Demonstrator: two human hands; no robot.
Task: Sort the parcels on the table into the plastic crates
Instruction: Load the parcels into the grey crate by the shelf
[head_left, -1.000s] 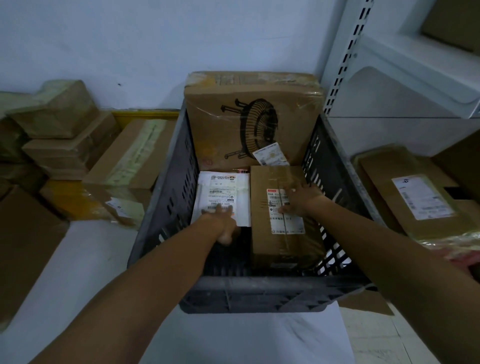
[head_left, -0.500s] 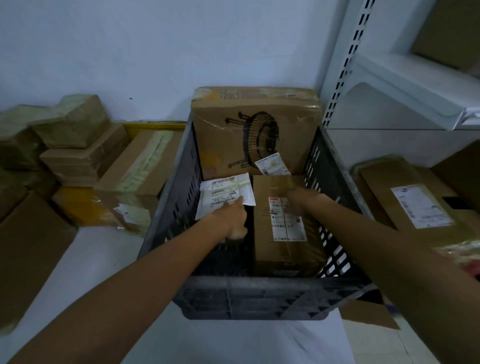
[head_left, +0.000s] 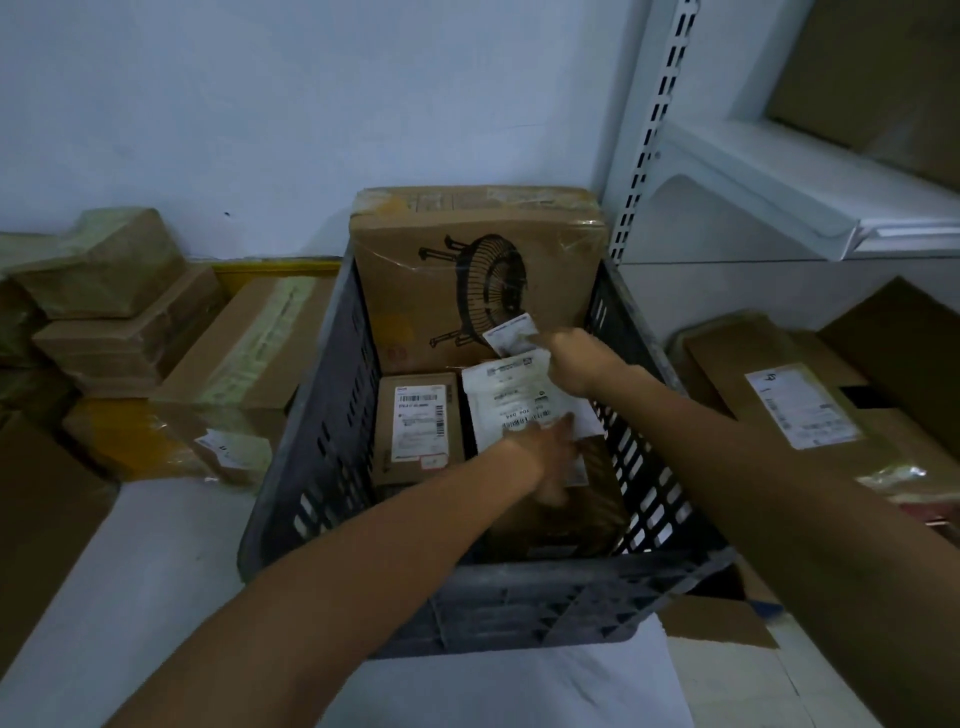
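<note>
A dark grey plastic crate (head_left: 311, 467) stands in the middle of the table. A big brown box printed with a fan (head_left: 467, 280) stands upright at its far end. A small brown labelled box (head_left: 415, 431) lies at the crate's left. On the right, a white parcel with labels (head_left: 511, 402) lies on top of a long brown box (head_left: 566, 519). My left hand (head_left: 553, 460) grips the white parcel's near edge. My right hand (head_left: 569, 356) holds its far right corner, close to the fan box's label.
Brown cardboard boxes (head_left: 119, 332) are piled on the left, with a yellow crate rim (head_left: 275, 267) behind them. A white slotted shelf upright (head_left: 654, 130) rises right of the crate. Flat labelled boxes (head_left: 795, 410) lie on the right. A white sheet (head_left: 519, 691) lies below the crate.
The white parcel has moved from the crate's left side to the right, onto the long brown box. A small brown box beneath its old place has come into view. Both hands shifted right.
</note>
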